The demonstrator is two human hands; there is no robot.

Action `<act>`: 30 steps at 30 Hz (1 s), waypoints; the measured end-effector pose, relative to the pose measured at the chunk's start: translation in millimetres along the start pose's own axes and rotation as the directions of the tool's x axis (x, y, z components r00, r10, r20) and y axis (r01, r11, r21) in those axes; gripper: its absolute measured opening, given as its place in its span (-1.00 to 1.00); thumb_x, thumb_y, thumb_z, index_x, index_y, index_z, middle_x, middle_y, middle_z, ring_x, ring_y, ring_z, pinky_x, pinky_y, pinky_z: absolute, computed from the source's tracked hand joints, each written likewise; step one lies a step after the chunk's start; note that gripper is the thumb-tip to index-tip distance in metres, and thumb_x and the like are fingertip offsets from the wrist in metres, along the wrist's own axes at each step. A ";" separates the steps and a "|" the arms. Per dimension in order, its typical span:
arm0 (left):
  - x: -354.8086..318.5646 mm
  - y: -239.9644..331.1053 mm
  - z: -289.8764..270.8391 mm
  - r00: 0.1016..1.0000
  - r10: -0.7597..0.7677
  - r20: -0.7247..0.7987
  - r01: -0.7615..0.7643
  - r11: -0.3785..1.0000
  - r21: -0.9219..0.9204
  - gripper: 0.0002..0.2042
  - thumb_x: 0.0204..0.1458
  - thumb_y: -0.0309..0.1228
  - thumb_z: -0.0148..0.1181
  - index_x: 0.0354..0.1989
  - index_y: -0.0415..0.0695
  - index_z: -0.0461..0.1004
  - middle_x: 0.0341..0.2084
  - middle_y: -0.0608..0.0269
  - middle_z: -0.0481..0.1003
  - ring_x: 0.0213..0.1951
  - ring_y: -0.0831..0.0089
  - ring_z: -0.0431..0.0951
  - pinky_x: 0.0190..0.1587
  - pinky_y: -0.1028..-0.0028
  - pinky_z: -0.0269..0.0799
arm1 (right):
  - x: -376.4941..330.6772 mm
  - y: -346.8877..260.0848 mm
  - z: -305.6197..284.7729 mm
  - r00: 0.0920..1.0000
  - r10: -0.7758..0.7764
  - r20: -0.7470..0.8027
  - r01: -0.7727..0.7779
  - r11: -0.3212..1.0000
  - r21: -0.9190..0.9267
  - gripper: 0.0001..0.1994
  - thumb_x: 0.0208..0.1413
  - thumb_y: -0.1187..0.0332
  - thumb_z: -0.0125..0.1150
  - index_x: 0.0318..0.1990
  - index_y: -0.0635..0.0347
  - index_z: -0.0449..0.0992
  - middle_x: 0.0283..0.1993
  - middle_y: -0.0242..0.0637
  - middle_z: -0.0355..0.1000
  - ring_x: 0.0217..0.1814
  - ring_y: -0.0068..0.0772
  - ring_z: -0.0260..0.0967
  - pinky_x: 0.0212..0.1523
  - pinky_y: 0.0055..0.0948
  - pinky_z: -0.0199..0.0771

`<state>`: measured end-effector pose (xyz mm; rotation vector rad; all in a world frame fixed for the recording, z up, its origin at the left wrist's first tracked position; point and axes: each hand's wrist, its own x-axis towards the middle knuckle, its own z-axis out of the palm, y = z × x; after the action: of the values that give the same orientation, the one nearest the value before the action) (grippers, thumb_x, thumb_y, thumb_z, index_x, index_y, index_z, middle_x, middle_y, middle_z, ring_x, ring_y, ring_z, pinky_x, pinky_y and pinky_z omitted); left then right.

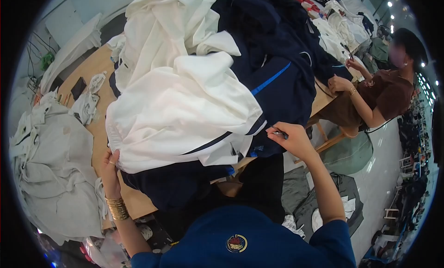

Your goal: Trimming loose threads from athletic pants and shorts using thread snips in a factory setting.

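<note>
A white garment [185, 111] with a navy stripe and a gathered elastic edge lies spread in front of me. My left hand [110, 171] pinches that gathered edge at its lower left corner. Just off the garment's right end, my right hand [296, 139] is closed around small metal thread snips [279, 133], mostly covered by the fingers. The snips' tips are too small to make out. Under and beyond the white garment lie navy garments [286, 90], one with a bright blue stripe.
The wooden table [138, 201] carries a high white fabric heap [159, 32]. Grey-white cloth [58, 161] hangs over its left side. At right, a co-worker [386, 90] handles navy cloth. Dark cloth sacks [300, 194] lie on the floor to my right.
</note>
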<state>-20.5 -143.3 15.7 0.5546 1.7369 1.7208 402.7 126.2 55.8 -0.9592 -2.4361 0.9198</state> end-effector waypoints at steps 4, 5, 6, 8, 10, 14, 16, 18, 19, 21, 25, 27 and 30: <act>-18.7 0.2 -6.3 0.996 0.058 -0.065 -0.055 0.997 0.045 -0.73 0.06 -0.40 0.08 -0.07 -0.20 0.34 -0.28 0.30 0.45 -0.22 0.58 0.42 -0.12 0.58 0.29 | -11.8 -7.1 0.0 0.983 0.083 -0.164 -0.074 0.995 0.063 -0.89 -0.04 0.42 0.22 -0.37 0.24 0.47 -0.44 -0.34 0.46 -0.45 -0.51 0.40 -0.40 -0.60 0.34; -22.2 4.0 -3.5 0.996 0.053 -0.066 -0.049 0.997 0.052 -0.73 0.06 -0.40 0.08 -0.07 -0.20 0.34 -0.28 0.30 0.45 -0.22 0.58 0.42 -0.12 0.58 0.29 | -11.4 -9.3 -1.4 0.967 0.058 -0.249 -0.039 0.996 0.081 -0.89 -0.04 0.42 0.21 -0.37 0.24 0.47 -0.44 -0.35 0.46 -0.44 -0.53 0.40 -0.41 -0.60 0.32; -26.6 9.3 2.5 0.981 0.141 -0.136 -0.111 0.971 0.210 -0.73 0.06 -0.42 0.07 -0.06 -0.20 0.33 -0.27 0.29 0.45 -0.21 0.56 0.41 -0.12 0.57 0.29 | -11.0 -11.0 -1.8 0.942 0.035 -0.334 -0.003 0.995 0.097 -0.90 -0.04 0.43 0.21 -0.37 0.24 0.47 -0.43 -0.35 0.46 -0.43 -0.56 0.39 -0.42 -0.61 0.31; -28.1 15.2 18.2 0.953 0.242 -0.181 -0.162 0.916 0.368 -0.73 0.05 -0.44 0.07 -0.06 -0.20 0.33 -0.26 0.28 0.45 -0.20 0.55 0.40 -0.11 0.56 0.29 | -8.8 -13.3 -2.7 0.924 0.051 -0.380 -0.013 0.995 0.104 -0.88 -0.05 0.41 0.23 -0.37 0.25 0.48 -0.44 -0.36 0.45 -0.43 -0.57 0.38 -0.43 -0.60 0.30; -29.2 17.6 30.6 0.760 0.586 -0.282 -0.382 0.753 0.535 -0.74 0.05 -0.51 0.04 -0.07 -0.22 0.32 -0.27 0.26 0.44 -0.20 0.52 0.39 -0.10 0.54 0.30 | -2.2 -15.4 -0.4 0.886 0.242 -0.396 -0.188 0.967 0.172 -0.85 -0.07 0.41 0.24 -0.35 0.26 0.48 -0.40 -0.36 0.45 -0.39 -0.58 0.38 -0.37 -0.62 0.31; -45.8 35.3 85.6 0.653 0.714 -0.254 -0.434 0.627 0.647 -0.79 0.06 -0.55 0.00 -0.11 -0.24 0.36 -0.28 0.24 0.43 -0.21 0.50 0.39 -0.09 0.53 0.30 | 10.8 -1.5 14.9 0.845 0.290 -0.449 -0.157 0.938 0.309 -0.84 -0.08 0.41 0.24 -0.33 0.26 0.50 -0.39 -0.37 0.44 -0.39 -0.60 0.34 -0.31 -0.65 0.29; -54.8 36.6 105.7 0.738 0.666 -0.108 -0.533 0.673 0.513 -0.83 0.06 -0.56 -0.01 -0.16 -0.26 0.39 -0.29 0.22 0.43 -0.23 0.48 0.41 -0.11 0.51 0.32 | 20.5 -0.7 23.0 0.873 0.154 -0.462 -0.054 0.973 0.223 -0.85 -0.07 0.43 0.22 -0.31 0.25 0.51 -0.39 -0.37 0.43 -0.36 -0.62 0.32 -0.30 -0.67 0.26; -68.2 33.2 142.9 0.921 0.376 0.101 -0.388 0.906 0.169 -0.84 0.06 -0.56 0.00 -0.19 -0.29 0.40 -0.28 0.21 0.44 -0.21 0.47 0.44 -0.13 0.50 0.36 | 22.3 -11.2 35.5 0.875 0.163 -0.455 -0.022 0.954 0.299 -0.87 -0.12 0.55 0.18 -0.33 0.25 0.50 -0.40 -0.32 0.41 -0.41 -0.50 0.39 -0.40 -0.60 0.32; -74.2 31.4 165.1 0.945 0.224 0.236 -0.241 0.970 0.042 -0.83 0.07 -0.56 -0.01 -0.16 -0.29 0.39 -0.26 0.20 0.44 -0.20 0.46 0.45 -0.13 0.49 0.37 | 21.0 -25.1 41.8 0.882 -0.021 -0.471 0.124 0.974 0.190 -0.83 -0.17 0.59 0.18 -0.33 0.24 0.49 -0.41 -0.31 0.40 -0.45 -0.48 0.38 -0.46 -0.60 0.33; -84.0 27.7 208.3 0.908 0.096 0.407 -0.070 0.995 -0.078 -0.80 0.09 -0.54 -0.02 -0.11 -0.29 0.36 -0.20 0.18 0.43 -0.15 0.45 0.46 -0.11 0.49 0.38 | 14.7 -46.2 52.0 0.852 -0.296 -0.433 0.342 0.939 0.032 -0.74 -0.26 0.66 0.18 -0.31 0.22 0.49 -0.40 -0.31 0.37 -0.49 -0.46 0.37 -0.55 -0.60 0.33; -88.3 19.4 240.4 0.853 0.145 0.501 -0.044 0.977 -0.207 -0.75 0.11 -0.53 -0.05 -0.02 -0.27 0.32 -0.13 0.17 0.41 -0.10 0.46 0.43 -0.05 0.49 0.34 | 15.6 -58.0 54.5 0.767 -0.196 -0.611 0.289 0.956 0.057 -0.67 -0.23 0.59 0.27 -0.21 0.20 0.48 -0.34 -0.33 0.37 -0.42 -0.51 0.38 -0.54 -0.60 0.35; -83.2 13.8 241.9 0.833 0.160 0.529 -0.076 0.981 -0.178 -0.74 0.11 -0.53 -0.05 -0.02 -0.27 0.31 -0.13 0.16 0.41 -0.10 0.46 0.43 -0.05 0.50 0.33 | 21.0 -43.5 53.2 0.709 0.130 -0.693 0.042 0.973 0.225 -0.68 -0.18 0.47 0.34 -0.18 0.24 0.48 -0.36 -0.32 0.37 -0.37 -0.51 0.34 -0.42 -0.55 0.35; -79.7 11.0 250.6 0.805 0.185 0.564 -0.118 0.981 -0.154 -0.73 0.11 -0.52 -0.04 0.00 -0.28 0.31 -0.14 0.15 0.42 -0.12 0.47 0.44 -0.06 0.51 0.33 | 16.3 -9.1 55.5 0.838 0.248 -0.485 -0.107 0.948 0.300 -0.75 -0.17 0.42 0.33 -0.28 0.29 0.50 -0.43 -0.40 0.35 -0.50 -0.66 0.17 -0.48 -0.65 0.18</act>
<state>206.9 -14.9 48.8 1.0648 1.1774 1.5216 357.3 108.2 23.6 -1.1707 -1.7459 0.8745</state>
